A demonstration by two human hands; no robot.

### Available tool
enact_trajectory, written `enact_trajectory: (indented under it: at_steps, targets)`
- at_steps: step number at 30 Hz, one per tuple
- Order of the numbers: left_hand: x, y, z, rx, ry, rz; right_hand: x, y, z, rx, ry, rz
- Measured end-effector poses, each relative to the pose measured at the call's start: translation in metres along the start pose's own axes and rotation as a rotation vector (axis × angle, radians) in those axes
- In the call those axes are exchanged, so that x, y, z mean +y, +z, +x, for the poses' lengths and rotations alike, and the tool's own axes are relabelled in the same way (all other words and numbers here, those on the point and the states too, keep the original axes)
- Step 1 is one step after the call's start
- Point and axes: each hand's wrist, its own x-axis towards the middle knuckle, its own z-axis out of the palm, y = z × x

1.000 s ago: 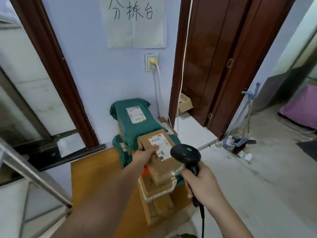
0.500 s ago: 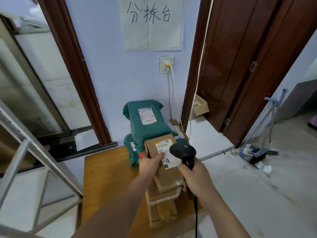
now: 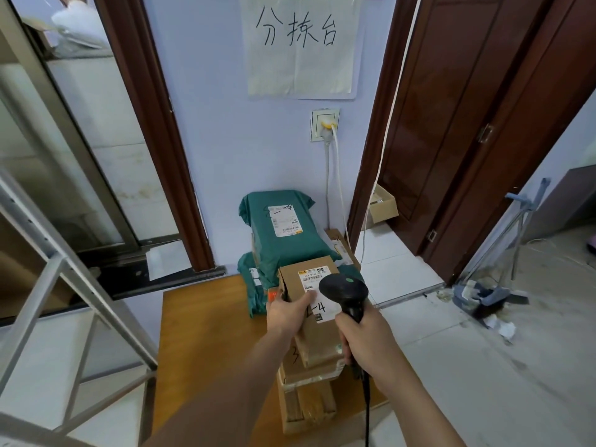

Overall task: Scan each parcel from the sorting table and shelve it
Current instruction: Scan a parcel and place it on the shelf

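Observation:
A small cardboard parcel with a white label marked "-4" sits on top of a stack of boxes on the wooden sorting table. My left hand grips its left side, thumb across the label. My right hand holds a black barcode scanner by the handle, its head over the label. Behind stand green bagged parcels with labels. Lower boxes lie under the held parcel.
A grey metal shelf frame stands at the left. A paper sign hangs on the wall above a socket with a white cable. Brown doors are on the right, a dustpan and broom on the floor.
The view has shifted left and closer to the table. The scanner has moved in over the parcel's label. My left hand keeps its hold on the parcel.

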Motion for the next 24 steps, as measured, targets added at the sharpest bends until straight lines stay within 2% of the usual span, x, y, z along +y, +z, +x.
enact_trajectory:
  at_steps: [7, 16, 24]
  targets:
    - [0.004, 0.0, -0.01, -0.021, 0.023, -0.065, 0.007, -0.001, 0.004, 0.033, 0.022, 0.063]
    - [-0.002, 0.002, -0.003, 0.03, 0.043, -0.053, 0.027, -0.019, 0.012, 0.197, 0.086, 0.199]
    - [-0.019, 0.007, 0.009, 0.041, 0.087, -0.106, 0.048, -0.019, 0.016, 0.365, 0.129, 0.2]
